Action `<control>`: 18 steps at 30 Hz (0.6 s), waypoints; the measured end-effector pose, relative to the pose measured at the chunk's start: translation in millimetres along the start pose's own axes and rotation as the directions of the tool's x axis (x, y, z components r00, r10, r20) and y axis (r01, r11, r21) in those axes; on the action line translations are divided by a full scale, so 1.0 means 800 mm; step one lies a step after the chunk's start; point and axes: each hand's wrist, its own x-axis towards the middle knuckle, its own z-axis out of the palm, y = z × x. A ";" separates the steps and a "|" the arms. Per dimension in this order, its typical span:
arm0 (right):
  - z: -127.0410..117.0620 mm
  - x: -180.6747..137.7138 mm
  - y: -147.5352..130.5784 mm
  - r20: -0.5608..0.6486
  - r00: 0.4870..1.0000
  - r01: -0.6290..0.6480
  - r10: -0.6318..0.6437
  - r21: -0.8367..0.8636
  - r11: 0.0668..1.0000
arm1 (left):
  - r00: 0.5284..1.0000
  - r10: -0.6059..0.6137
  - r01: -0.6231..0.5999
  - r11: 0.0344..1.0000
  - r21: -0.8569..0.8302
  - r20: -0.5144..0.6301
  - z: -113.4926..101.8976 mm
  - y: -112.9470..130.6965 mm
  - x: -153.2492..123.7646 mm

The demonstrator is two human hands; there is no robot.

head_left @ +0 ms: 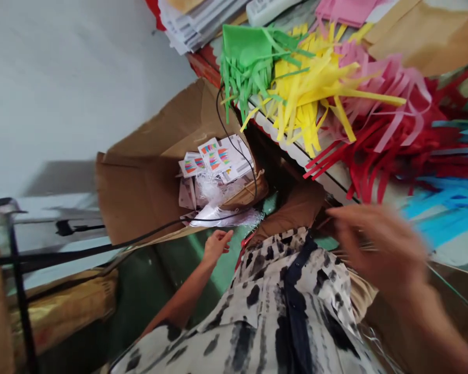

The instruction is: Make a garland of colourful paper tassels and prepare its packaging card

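Observation:
My left hand (217,245) hangs beside the lower edge of an open cardboard box (136,182), its fingers curled in and no object showing in them. Inside the box lie white cards with coloured prints (215,156) and crumpled clear plastic (210,189). My right hand (378,244) is smeared by motion near the table's front edge, below the red fringed strips (378,166) and left of the blue strips (448,208); whether it holds anything cannot be made out.
Green (247,57), yellow (308,93) and pink fringed strips (393,88) lie along the table, some hanging over its edge. Behind them are paper stacks (198,23) and brown paper (432,36). A black cable (159,228) crosses the box. A yellow-wrapped package (66,306) lies lower left.

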 end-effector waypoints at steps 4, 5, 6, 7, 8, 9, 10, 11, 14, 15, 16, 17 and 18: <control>0.139 0.007 0.022 0.418 0.893 0.161 -0.168 0.054 0.986 | 0.981 -0.092 0.071 0.990 -0.123 -0.170 0.005 -0.020 0.024; 0.177 0.014 0.029 0.431 0.892 0.108 -0.133 0.081 0.991 | 0.978 -0.083 0.054 0.987 -0.148 -0.193 0.006 -0.020 0.028; 0.213 0.022 0.036 0.431 0.895 0.086 -0.117 0.091 0.992 | 0.977 -0.066 0.031 0.985 -0.169 -0.204 0.007 -0.019 0.031; 0.245 0.030 0.041 0.427 0.898 0.071 -0.107 0.099 0.993 | 0.978 -0.044 0.006 0.983 -0.186 -0.205 0.007 -0.018 0.034; 0.274 0.037 0.045 0.424 0.901 0.051 -0.094 0.111 0.993 | 0.980 -0.022 -0.018 0.980 -0.197 -0.200 0.007 -0.017 0.036; 0.298 0.042 0.047 0.418 0.905 0.033 -0.081 0.120 0.992 | 0.981 -0.003 -0.037 0.979 -0.203 -0.192 0.006 -0.016 0.038; 0.318 0.046 0.047 0.411 0.909 0.015 -0.067 0.130 0.991 | 0.983 0.013 -0.051 0.978 -0.203 -0.184 0.005 -0.016 0.039; 0.334 0.048 0.045 0.403 0.914 -0.002 -0.055 0.141 0.990 | 0.984 0.026 -0.061 0.978 -0.199 -0.178 0.004 -0.017 0.041; 0.359 0.048 0.038 0.377 0.925 -0.031 -0.042 0.185 0.982 | 0.985 0.052 -0.081 0.981 -0.174 -0.167 -0.002 -0.020 0.046; 0.360 0.047 0.036 0.368 0.929 -0.034 -0.044 0.202 0.979 | 0.985 0.059 -0.085 0.983 -0.160 -0.159 -0.005 -0.022 0.047; 0.358 0.046 0.035 0.359 0.932 -0.036 -0.047 0.219 0.975 | 0.987 0.067 -0.088 0.986 -0.143 -0.144 -0.008 -0.023 0.046; 0.354 0.046 0.035 0.350 0.935 -0.038 -0.049 0.236 0.971 | 0.990 0.078 -0.092 0.988 -0.123 -0.116 -0.011 -0.023 0.044; 0.348 0.046 0.035 0.340 0.939 -0.042 -0.048 0.251 0.967 | 0.993 0.093 -0.101 0.989 -0.104 -0.077 -0.014 -0.023 0.039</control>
